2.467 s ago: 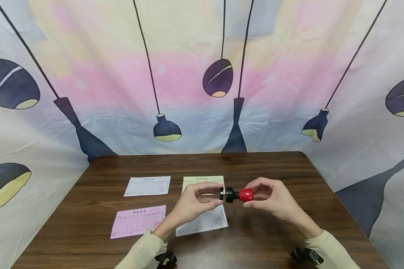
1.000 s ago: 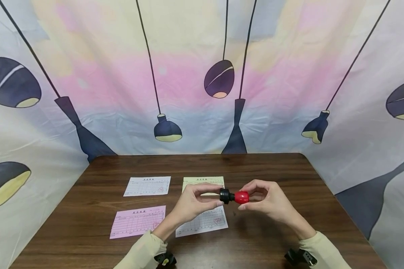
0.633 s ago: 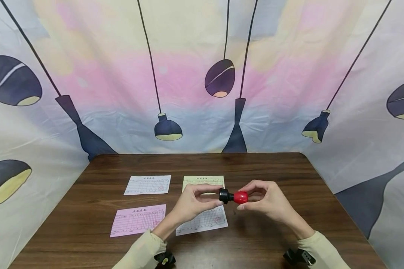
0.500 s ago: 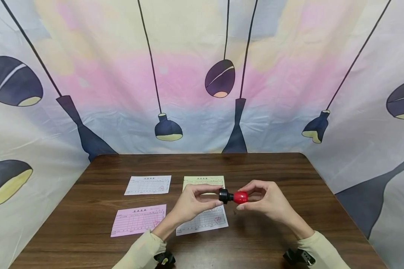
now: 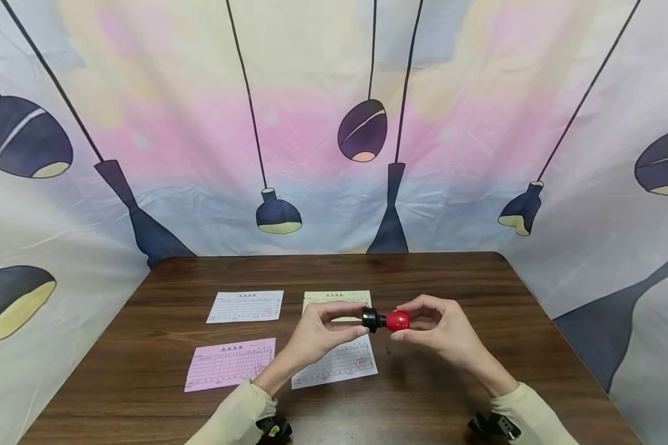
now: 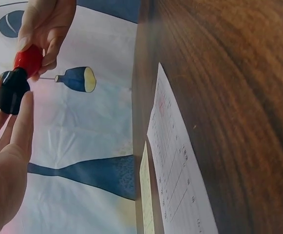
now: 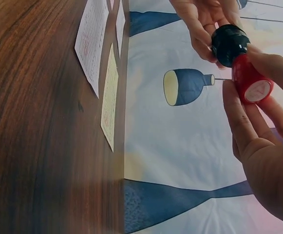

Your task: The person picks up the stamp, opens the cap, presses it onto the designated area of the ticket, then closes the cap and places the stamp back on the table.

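Note:
A hand stamp (image 5: 398,320) with a red knob handle and a black base lies sideways in the air above the table. My left hand (image 5: 324,330) pinches its black cap (image 5: 370,319) between thumb and fingers. On the other side, my right hand (image 5: 445,324) holds the red handle (image 7: 246,73) with thumb and fingertips. Cap and stamp body meet, with no gap showing between them. A pale round label (image 7: 258,91) marks the handle's end in the right wrist view. The stamp's printing face is hidden.
Printed slips lie on the brown wooden table (image 5: 451,278): a white one (image 5: 245,307) at the back left, a pink one (image 5: 230,364) before it, a yellow one (image 5: 336,296) and another white one (image 5: 345,364) partly behind my left hand. A patterned cloth hangs behind.
The right hand has moved left, bringing the stamp against the cap held in the left hand; the gap between them has closed. In the last half second the hands have barely moved.

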A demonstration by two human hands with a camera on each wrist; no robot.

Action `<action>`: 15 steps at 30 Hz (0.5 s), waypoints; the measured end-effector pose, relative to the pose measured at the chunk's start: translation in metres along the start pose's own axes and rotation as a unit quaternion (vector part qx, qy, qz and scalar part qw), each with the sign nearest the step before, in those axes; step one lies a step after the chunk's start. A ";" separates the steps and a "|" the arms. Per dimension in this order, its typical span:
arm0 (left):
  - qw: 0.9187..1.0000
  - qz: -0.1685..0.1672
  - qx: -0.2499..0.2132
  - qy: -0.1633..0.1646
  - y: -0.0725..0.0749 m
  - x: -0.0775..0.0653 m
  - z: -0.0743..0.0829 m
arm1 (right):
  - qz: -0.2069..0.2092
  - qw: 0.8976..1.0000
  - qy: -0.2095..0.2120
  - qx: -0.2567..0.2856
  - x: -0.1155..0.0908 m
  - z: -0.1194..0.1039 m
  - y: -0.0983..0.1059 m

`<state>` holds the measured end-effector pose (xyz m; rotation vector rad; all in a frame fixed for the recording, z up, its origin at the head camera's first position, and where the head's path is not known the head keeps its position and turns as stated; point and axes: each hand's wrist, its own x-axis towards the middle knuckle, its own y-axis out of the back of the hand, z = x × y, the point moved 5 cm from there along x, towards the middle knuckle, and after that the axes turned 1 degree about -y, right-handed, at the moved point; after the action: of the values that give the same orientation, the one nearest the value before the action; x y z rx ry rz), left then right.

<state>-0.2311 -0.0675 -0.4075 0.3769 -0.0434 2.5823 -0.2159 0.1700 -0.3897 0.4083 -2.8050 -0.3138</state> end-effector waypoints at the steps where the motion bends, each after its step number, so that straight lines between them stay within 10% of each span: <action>1: 1.000 0.004 0.002 0.000 0.000 0.000 0.000 | 0.002 1.000 0.004 0.004 0.000 0.000 0.000; 15: 0.999 0.028 -0.002 -0.040 -0.001 0.001 0.002 | 0.059 0.998 -0.004 0.024 0.001 0.003 -0.002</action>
<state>-0.2307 -0.0668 -0.4053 0.4838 -0.0879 2.6200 -0.2169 0.1685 -0.3926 0.2513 -2.8353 -0.2232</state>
